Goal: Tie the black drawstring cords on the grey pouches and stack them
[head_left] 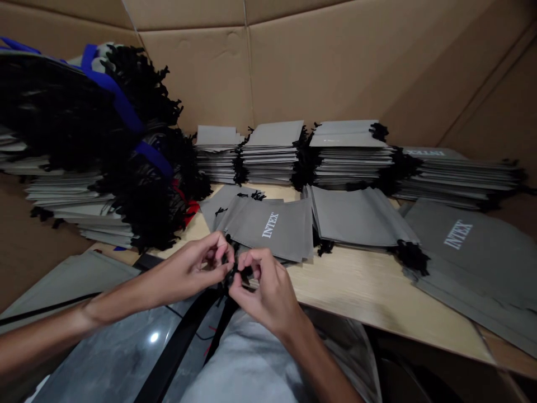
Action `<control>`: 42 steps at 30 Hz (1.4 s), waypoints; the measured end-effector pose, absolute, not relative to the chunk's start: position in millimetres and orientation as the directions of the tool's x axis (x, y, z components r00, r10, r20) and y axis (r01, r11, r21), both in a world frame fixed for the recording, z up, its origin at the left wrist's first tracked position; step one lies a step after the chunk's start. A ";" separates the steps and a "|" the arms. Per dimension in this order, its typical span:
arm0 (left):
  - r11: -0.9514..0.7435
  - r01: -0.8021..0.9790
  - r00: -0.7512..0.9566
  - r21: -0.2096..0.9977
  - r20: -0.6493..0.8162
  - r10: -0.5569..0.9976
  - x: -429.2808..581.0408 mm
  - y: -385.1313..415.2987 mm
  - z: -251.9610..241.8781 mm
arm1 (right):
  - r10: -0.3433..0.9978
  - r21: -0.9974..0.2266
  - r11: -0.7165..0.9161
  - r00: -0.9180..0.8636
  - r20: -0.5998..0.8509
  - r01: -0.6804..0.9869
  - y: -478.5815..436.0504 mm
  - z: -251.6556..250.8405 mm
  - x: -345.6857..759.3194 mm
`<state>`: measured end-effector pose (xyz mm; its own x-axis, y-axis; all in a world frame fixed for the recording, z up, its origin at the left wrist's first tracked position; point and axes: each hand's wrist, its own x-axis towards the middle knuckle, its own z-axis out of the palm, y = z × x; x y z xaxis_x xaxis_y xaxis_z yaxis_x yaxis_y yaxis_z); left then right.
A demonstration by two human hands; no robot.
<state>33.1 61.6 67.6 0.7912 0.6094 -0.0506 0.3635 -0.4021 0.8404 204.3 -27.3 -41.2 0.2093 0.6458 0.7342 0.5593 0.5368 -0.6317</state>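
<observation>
My left hand [197, 263] and my right hand [262, 291] meet over the table's front edge, their fingertips pinching a tangle of black drawstring cord [235, 273]. The cord runs from a grey fabric drawstring bag, though the fingers hide its knot or end. Just beyond my hands lies a grey bag printed with white INTEX lettering [268, 232], on top of other loose bags. Another grey bag [356, 217] lies to its right with a black cord tuft at one corner.
Several stacks of grey bags [352, 165] line the back of the light wood table [369, 280] against cardboard walls [201, 73]. A tall pile of bags with black cords and blue straps [104, 145] rises at the left. A large INTEX bag [470, 252] lies at the right.
</observation>
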 end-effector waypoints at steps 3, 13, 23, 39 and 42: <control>-0.534 0.459 0.774 0.710 -0.024 0.633 26.9 53.9 74.5 | 0.645 -0.627 0.521 0.214 0.734 0.579 -28.4 -37.8 202.3; -0.287 0.421 0.623 0.861 -0.044 0.781 14.4 38.9 40.7 | 0.706 -0.521 0.548 -0.028 0.708 0.654 -46.0 -24.3 210.6; 0.041 0.213 0.585 0.976 -0.161 0.795 7.8 38.0 36.7 | 0.689 -0.323 0.550 -0.201 0.696 0.770 -23.1 -13.4 217.7; -0.862 0.408 0.736 0.301 0.451 0.506 -6.8 25.4 30.5 | 0.585 -0.269 0.581 -0.165 0.794 0.768 -15.8 -19.3 216.1; -0.904 0.419 0.779 0.087 0.478 0.407 -13.1 24.8 28.7 | 0.588 -0.260 0.582 -0.178 0.789 0.770 -15.9 -19.2 216.2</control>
<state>-13.1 24.8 28.7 0.7786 0.4071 0.4776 0.4190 -0.9038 0.0872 216.2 -15.9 -19.2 -0.1778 0.5880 0.7891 0.7702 0.5822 -0.2603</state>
